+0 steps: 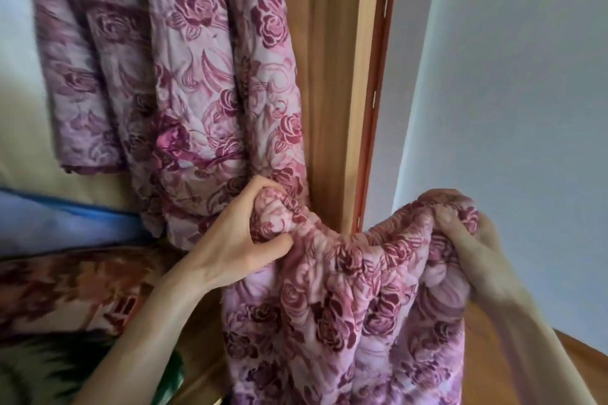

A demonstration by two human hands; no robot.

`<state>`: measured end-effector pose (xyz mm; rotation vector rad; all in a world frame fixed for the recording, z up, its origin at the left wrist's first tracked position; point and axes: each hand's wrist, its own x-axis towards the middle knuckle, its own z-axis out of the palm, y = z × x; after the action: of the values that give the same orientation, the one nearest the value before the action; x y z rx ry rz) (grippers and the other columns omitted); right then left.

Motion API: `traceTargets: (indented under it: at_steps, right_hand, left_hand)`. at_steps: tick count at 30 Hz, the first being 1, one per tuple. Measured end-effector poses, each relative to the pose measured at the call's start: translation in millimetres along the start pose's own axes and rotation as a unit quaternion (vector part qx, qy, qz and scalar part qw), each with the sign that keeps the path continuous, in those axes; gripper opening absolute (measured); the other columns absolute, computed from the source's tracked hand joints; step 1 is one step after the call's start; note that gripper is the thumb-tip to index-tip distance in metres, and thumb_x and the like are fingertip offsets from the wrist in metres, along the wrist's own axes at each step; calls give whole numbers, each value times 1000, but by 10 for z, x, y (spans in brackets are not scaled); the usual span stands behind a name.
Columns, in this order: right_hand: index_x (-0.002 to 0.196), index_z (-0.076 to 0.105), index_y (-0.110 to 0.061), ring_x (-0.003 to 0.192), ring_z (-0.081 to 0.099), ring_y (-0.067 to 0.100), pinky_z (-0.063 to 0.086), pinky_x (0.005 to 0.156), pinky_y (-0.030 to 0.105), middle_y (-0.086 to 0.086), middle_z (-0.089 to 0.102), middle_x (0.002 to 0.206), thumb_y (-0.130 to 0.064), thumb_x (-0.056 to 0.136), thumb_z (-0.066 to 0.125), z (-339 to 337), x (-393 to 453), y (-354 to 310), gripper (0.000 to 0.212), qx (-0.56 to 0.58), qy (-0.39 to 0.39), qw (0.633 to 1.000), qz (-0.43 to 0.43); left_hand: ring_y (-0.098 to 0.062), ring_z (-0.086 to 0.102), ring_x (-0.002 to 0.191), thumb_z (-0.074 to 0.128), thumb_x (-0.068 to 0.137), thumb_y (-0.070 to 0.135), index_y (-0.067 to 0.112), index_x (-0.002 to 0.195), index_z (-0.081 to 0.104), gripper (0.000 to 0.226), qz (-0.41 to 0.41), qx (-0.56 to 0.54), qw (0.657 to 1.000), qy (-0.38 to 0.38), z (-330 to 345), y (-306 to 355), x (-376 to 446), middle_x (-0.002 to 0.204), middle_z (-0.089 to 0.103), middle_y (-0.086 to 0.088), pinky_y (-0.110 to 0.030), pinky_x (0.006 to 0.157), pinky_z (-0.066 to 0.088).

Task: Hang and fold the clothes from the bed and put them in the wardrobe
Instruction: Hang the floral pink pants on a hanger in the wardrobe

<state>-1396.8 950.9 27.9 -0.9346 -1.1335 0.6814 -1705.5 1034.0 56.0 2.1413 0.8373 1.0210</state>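
Quilted rose-print garment (345,306) hangs between my fists, its gathered edge running left to right: my left hand (237,233) bunches one end nearest the wardrobe's wooden frame (332,76), my right hand (467,233) grips the other end, further out.

Single head view looks down, close, at wardrobe frame (332,92)

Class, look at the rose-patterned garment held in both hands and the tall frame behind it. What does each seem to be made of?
Rose-patterned garment: probably quilted, padded textile with a slight sheen; it puffs and bunches where the left hand and right hand grip it.
Frame: looks like wood or wood veneer; warm brown with faint vertical grain, smooth finish.
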Motion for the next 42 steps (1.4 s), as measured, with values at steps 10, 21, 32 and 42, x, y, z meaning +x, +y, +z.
traceTargets:
  at_steps: [10,21,32,42]
  right_hand:
    - [101,76,-32,97,70,7,55,89,19,-5,76,100,-84,69,70,796,417,344,61,25,-90,994,-50]
    - [95,71,-28,83,65,-11,46,77,2,-21,74,90,-36,95,63,1769,725,-39,11,-18,-96,987,-125]
    - [101,73,-30,101,67,-1,52,95,20,-19,75,103,-39,84,70,2343,872,-509,20,-9,-105,973,-207]
    - [104,67,-29,98,63,-12,43,87,2,-28,71,101,-35,87,68,2845,1178,-568,19,65,-164,965,-195]
  left_hand:
    - [-8,68,86,79,80,41,24,109,62,38,-59,61,982,169,-468,-18,-643,91,70,1,-25,79,53]
    - [-19,70,86,76,79,51,26,95,66,32,-63,61,942,325,-1180,166,-1118,89,70,-5,-33,78,55]
    - [-14,73,101,78,79,44,24,117,67,44,-8,48,876,481,-1697,200,-1130,107,75,3,-28,86,59]
    - [-5,70,86,72,86,47,16,103,65,37,10,114,823,556,-1901,530,-954,91,72,6,-16,76,53]
